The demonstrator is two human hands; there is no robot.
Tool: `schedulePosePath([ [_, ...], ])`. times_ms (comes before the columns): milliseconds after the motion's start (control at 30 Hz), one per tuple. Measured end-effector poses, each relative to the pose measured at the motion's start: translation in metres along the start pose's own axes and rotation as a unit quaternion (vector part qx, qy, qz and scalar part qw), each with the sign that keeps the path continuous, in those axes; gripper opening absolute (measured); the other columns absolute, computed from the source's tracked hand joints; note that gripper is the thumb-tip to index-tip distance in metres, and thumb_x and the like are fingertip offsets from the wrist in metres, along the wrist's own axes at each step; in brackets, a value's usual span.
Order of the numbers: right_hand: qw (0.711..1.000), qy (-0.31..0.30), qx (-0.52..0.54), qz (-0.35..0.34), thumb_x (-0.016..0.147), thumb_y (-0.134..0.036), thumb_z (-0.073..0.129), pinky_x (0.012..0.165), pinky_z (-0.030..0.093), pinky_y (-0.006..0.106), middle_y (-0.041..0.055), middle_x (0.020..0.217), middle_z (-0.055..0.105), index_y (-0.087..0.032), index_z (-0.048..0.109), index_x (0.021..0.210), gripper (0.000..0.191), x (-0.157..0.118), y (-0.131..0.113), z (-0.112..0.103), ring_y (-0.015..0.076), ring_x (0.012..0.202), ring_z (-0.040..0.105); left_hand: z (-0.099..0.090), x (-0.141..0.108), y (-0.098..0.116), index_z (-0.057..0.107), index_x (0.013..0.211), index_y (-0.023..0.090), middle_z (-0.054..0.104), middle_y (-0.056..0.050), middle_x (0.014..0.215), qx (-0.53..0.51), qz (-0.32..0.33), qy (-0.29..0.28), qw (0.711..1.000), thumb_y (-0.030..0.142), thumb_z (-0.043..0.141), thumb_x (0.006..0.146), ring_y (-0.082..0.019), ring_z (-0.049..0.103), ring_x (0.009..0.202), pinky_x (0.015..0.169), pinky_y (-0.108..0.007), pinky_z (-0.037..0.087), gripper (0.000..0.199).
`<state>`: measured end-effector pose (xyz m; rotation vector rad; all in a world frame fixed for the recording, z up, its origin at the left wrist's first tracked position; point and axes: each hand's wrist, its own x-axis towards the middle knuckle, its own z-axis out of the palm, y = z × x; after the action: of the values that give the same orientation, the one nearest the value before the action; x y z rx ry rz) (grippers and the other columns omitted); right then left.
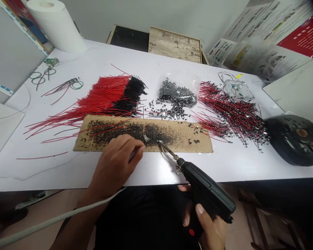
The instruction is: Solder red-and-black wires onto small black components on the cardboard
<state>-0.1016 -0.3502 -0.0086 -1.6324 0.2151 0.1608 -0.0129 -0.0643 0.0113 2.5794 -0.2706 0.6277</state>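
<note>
My right hand (211, 222) grips a black soldering gun (208, 187), whose metal tip points up and left. A thin solder feed tube (169, 160) runs under the tip. Its end meets a small shiny connector (160, 141) on the scorched cardboard strip (206, 142). Over the strip's front edge, my left hand (120, 156) is closed in a pinch. What looks like a thin dark wire reaches from its fingertips toward the connector; most of it is hidden. A little clump of silvery bits (146, 138) lies between the fingertips and the connector.
Behind the strip are red and black wires (104, 92), a clear bag of small black parts (177, 92) and loose parts (176, 110). Finished-looking red wire bundles (232, 114) and a black rounded object (294, 139) occupy the right. A pale cable (67, 217) crosses my left forearm. A paper roll (57, 26) stands back left.
</note>
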Motion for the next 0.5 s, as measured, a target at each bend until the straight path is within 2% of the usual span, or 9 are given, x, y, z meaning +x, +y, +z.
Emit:
schedulePosePath([
  [167, 1.000, 0.014, 0.003, 0.008, 0.108, -0.057, 0.072, 0.060, 0.050, 0.039, -0.0010, 0.061, 0.065, -0.023, 0.079, 0.135, 0.043, 0.000, -0.003, 0.006, 0.0234, 0.054, 0.065, -0.002, 0.011, -0.012, 0.069, 0.104, 0.021, 0.073, -0.001, 0.099, 0.004, 0.011, -0.013, 1.000, 0.022, 0.063, 0.116, -0.019, 0.068, 0.095, 0.088, -0.036, 0.052, 0.013],
  [300, 1.000, 0.020, -0.001, 0.023, 0.108, -0.060, 0.073, 0.054, 0.047, 0.037, 0.0037, 0.069, 0.073, -0.023, 0.082, 0.129, 0.043, 0.000, -0.007, 0.012, 0.0236, 0.056, 0.065, 0.000, 0.016, -0.016, 0.068, 0.107, 0.022, 0.075, -0.002, 0.102, -0.002, 0.018, -0.017, 1.000, 0.024, 0.062, 0.117, -0.020, 0.071, 0.096, 0.091, -0.036, 0.054, 0.012],
  [367, 0.999, 0.019, -0.011, 0.025, 0.108, -0.063, 0.071, 0.056, 0.049, 0.039, 0.0033, 0.067, 0.071, -0.024, 0.085, 0.126, 0.045, 0.000, -0.009, 0.014, 0.0238, 0.055, 0.064, 0.002, 0.016, -0.016, 0.069, 0.108, 0.022, 0.076, -0.003, 0.102, -0.004, 0.021, -0.021, 1.000, 0.026, 0.061, 0.118, -0.021, 0.072, 0.097, 0.091, -0.037, 0.055, 0.013],
  [500, 0.999, 0.021, -0.022, 0.018, 0.109, -0.063, 0.070, 0.064, 0.050, 0.042, 0.0004, 0.063, 0.068, -0.027, 0.084, 0.131, 0.045, -0.002, -0.011, 0.017, 0.0236, 0.054, 0.063, 0.003, 0.014, -0.014, 0.070, 0.110, 0.021, 0.076, -0.003, 0.104, -0.001, 0.023, -0.020, 1.000, 0.025, 0.062, 0.117, -0.021, 0.072, 0.098, 0.089, -0.037, 0.055, 0.012],
])
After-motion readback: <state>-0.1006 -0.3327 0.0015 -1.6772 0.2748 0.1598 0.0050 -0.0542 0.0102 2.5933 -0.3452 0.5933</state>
